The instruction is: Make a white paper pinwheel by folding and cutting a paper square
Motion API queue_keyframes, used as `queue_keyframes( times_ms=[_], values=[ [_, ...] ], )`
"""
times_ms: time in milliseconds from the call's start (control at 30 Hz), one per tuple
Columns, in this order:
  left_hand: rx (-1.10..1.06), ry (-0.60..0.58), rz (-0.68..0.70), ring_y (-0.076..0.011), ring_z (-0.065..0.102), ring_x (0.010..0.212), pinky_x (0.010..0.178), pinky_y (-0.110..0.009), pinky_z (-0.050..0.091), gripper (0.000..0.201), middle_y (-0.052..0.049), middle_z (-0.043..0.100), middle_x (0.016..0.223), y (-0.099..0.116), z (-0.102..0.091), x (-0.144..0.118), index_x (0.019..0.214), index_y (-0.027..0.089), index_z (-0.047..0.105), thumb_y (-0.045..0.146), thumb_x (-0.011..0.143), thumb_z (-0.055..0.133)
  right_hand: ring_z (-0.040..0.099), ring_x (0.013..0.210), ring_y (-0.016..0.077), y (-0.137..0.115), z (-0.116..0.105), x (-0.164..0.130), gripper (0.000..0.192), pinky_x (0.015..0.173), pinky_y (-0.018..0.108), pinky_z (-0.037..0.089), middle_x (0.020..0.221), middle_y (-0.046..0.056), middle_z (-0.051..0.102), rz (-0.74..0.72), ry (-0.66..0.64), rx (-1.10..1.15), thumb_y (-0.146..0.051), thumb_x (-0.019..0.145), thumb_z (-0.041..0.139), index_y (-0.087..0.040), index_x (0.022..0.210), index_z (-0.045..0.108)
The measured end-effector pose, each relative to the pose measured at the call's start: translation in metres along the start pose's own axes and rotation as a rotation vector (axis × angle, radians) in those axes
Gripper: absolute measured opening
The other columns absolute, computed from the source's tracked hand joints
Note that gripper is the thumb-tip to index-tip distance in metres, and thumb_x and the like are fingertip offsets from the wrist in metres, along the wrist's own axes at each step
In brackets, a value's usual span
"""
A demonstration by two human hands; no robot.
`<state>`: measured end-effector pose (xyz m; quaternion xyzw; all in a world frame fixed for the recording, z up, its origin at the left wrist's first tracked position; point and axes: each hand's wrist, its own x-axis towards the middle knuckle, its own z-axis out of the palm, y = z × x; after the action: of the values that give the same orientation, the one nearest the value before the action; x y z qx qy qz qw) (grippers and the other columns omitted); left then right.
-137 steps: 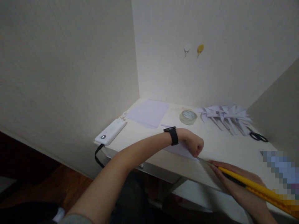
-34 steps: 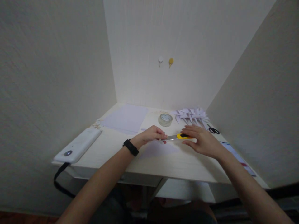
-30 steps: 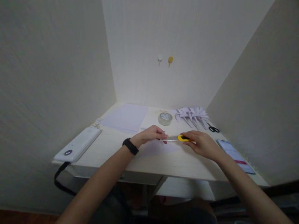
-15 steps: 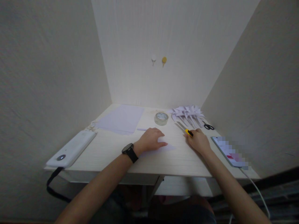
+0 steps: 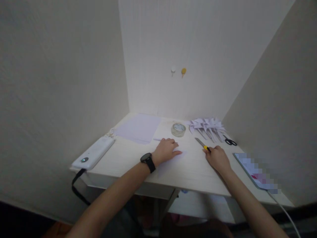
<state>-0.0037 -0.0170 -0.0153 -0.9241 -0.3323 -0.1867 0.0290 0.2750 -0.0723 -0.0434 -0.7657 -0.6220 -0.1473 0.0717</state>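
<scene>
We've got the utility knife [image 5: 202, 144] pinched at its yellow end in our right hand [image 5: 218, 158], its long axis angling up and left, blade end pointing away toward the tape roll [image 5: 178, 129]. Our left hand [image 5: 166, 150] lies flat, fingers spread, pressing the small paper sheet [image 5: 176, 156] onto the desk [image 5: 195, 172]. That sheet lies just left of the knife, nearer our left hand.
</scene>
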Motion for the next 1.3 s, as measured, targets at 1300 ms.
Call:
queue_keyframes(
  times_ms=[1300],
  values=[
    [-0.173, -0.036, -0.075, -0.03, 0.058, 0.122, 0.101, -0.038, 0.045, 0.062, -0.016, 0.062, 0.132, -0.017, -0.013, -0.041, 0.127, 0.015, 0.06, 0.06, 0.084, 0.06, 0.066, 0.087, 0.0238, -0.095, -0.051, 0.028, 0.048, 0.074, 0.029, 0.045, 0.101, 0.012, 0.072, -0.377, -0.373, 0.302, -0.041, 0.066, 0.082, -0.016, 0.105, 0.07]
  ],
)
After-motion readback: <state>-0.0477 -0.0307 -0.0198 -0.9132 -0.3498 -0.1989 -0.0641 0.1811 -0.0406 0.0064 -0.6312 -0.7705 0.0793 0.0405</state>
